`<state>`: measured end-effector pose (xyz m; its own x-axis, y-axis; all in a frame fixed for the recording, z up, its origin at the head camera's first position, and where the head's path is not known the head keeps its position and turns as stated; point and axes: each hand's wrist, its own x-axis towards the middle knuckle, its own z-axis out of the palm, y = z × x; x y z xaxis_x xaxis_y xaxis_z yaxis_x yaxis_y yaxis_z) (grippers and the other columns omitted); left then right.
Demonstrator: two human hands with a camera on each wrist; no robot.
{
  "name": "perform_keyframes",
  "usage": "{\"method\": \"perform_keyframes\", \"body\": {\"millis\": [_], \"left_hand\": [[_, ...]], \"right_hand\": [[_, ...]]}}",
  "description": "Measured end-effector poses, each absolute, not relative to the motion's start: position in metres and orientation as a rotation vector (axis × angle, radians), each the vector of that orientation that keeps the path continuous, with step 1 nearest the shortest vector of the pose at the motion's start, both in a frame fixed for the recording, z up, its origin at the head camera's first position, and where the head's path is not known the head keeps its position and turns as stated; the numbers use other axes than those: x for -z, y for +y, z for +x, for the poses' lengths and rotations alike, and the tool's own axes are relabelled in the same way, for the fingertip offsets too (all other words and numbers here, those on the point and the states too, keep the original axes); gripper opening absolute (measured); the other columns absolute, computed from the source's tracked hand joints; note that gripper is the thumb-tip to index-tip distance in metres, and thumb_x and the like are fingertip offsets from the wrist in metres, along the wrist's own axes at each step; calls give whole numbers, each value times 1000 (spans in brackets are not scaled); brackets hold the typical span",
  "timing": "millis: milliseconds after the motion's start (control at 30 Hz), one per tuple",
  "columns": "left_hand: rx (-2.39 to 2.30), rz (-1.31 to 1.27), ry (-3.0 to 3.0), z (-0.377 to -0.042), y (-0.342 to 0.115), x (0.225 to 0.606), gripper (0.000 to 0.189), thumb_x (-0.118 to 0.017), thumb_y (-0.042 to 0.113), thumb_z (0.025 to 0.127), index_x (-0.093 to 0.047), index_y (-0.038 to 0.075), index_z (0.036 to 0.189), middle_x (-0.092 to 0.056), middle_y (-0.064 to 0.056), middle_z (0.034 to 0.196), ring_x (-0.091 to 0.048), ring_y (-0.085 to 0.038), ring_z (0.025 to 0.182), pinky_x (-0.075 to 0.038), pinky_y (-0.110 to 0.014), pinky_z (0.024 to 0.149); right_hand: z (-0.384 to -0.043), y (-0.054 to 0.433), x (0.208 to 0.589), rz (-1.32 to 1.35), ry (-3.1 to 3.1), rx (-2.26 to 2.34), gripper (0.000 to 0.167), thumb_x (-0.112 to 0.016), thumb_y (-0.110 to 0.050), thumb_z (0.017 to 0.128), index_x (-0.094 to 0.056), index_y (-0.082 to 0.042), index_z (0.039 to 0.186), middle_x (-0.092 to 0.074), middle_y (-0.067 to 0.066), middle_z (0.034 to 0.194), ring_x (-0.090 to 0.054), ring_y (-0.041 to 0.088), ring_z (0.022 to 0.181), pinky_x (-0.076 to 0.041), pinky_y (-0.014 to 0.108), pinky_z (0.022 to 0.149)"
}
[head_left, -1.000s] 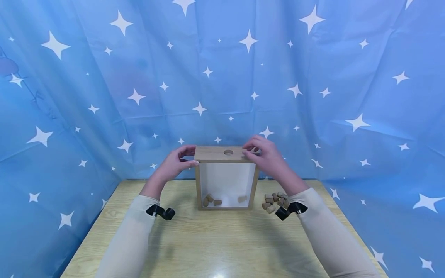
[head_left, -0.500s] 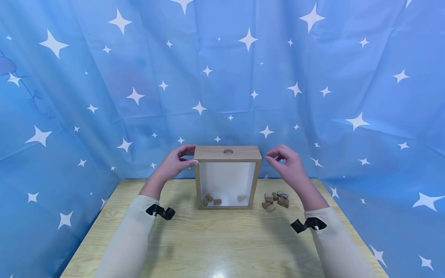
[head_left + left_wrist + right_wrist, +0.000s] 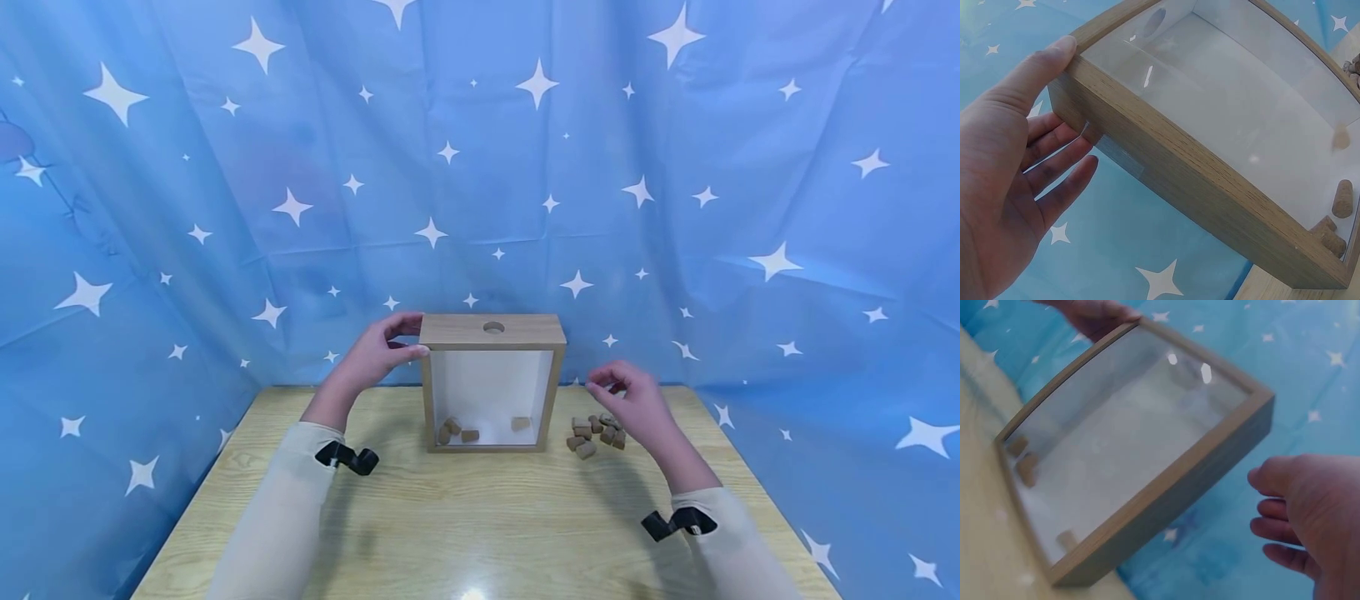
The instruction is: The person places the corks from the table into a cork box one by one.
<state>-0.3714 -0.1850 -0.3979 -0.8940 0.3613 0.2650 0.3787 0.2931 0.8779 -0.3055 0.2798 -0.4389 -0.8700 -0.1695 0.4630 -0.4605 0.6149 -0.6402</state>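
Note:
An upright wooden shadow box (image 3: 450, 332) with a clear front and a round hole (image 3: 493, 327) in its top stands toward the back of the table. Inside, at the bottom, lie several corks (image 3: 469, 436). My left hand (image 3: 375, 354) grips the box's upper left corner, thumb on the front edge and fingers around the back, as the left wrist view also shows. My right hand (image 3: 636, 408) hovers beside the box with loosely bent fingers and nothing between them. Below its fingertips, a pile of loose corks (image 3: 585, 450) rests on the table, partly covered by the hand.
The light wood table (image 3: 450, 517) carries the box and the cork pile. Close behind it hangs a blue curtain (image 3: 480, 192) with white stars, which also runs along both sides.
My right hand has left the top right of the box, moving right and then down toward the cork pile. My left hand has kept its hold on the corner.

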Motion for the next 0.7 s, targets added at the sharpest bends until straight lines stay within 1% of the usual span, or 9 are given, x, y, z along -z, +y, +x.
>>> {"method": "perform_keyframes", "body": {"millis": [167,300,433,567,700], "left_hand": [[1718,-723,-2510,-371,-185,397,74,-87,36,99,-54,14,162,-62,-12,151,-60,-39,140,-58,-58,105],[1719,-720,-2508,-371,-185,398,73,-87,36,100,-54,14,161,-62,-11,151,-60,-38,140,-58,-58,106],[1720,-714,-2505,-372,-185,398,73,-87,34,100,-54,14,162,-62,-11,151,-60,-37,140,-58,-58,106],[1720,-709,-2510,-372,-185,398,73,-87,35,100,-54,14,162,-62,-12,151,-60,-37,140,-58,-59,107],[1707,-712,-2518,-372,-185,399,74,-87,37,100,-54,14,162,-62,-11,151,-59,-39,142,-57,-58,107]], "right_hand": [[-301,284,462,478,-2555,-1113,8,-79,-12,105,-79,-12,113,-72,0,103,-68,21,94,-59,29,80],[-302,288,479,506,-2553,-1105,8,-81,-7,103,-79,-10,109,-73,0,100,-70,20,91,-60,29,77],[-301,290,496,531,-2551,-1134,10,-82,-3,99,-79,-8,108,-73,4,101,-69,18,87,-61,29,74],[-298,291,513,524,-2593,-1147,12,-82,-2,98,-78,-8,107,-72,10,105,-67,15,88,-59,28,74],[-296,292,525,517,-2604,-1168,14,-80,5,97,-78,-4,108,-71,17,110,-65,18,89,-57,27,74]]}}
